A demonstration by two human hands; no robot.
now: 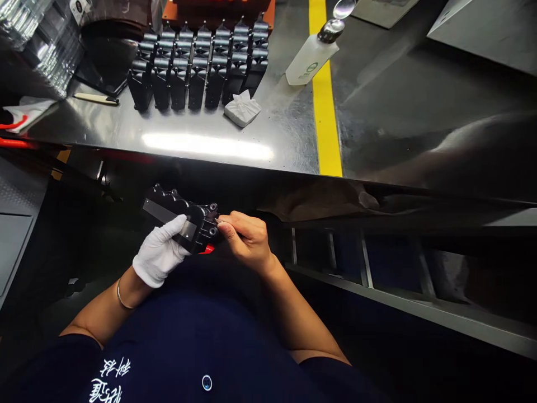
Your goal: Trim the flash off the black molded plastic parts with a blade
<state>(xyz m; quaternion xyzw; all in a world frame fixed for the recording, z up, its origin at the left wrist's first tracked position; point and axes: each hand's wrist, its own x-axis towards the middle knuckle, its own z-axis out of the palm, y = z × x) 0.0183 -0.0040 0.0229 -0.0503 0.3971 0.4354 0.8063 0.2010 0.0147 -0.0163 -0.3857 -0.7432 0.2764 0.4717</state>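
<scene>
My left hand (pixel 158 253), in a white glove, is wrapped round a black moulded plastic part (pixel 168 200) in front of my body. The part has a scalloped edge, a flat grey strip (pixel 159 211) along its face and round holes at its right end. A small red piece (pixel 207 249) shows at its lower right. My right hand (pixel 247 238) is bare, with thumb and forefinger pinched against the part's right end. Whatever lies between those fingertips is too small to make out.
On the metal table (pixel 285 134) stand rows of similar black parts (pixel 199 67). Near them are a folded white cloth (pixel 242 108), a pale-handled tool (pixel 96 99) and a white bottle (pixel 310 60). Yellow tape (pixel 327 129) crosses the table. Its front edge lies just beyond my hands.
</scene>
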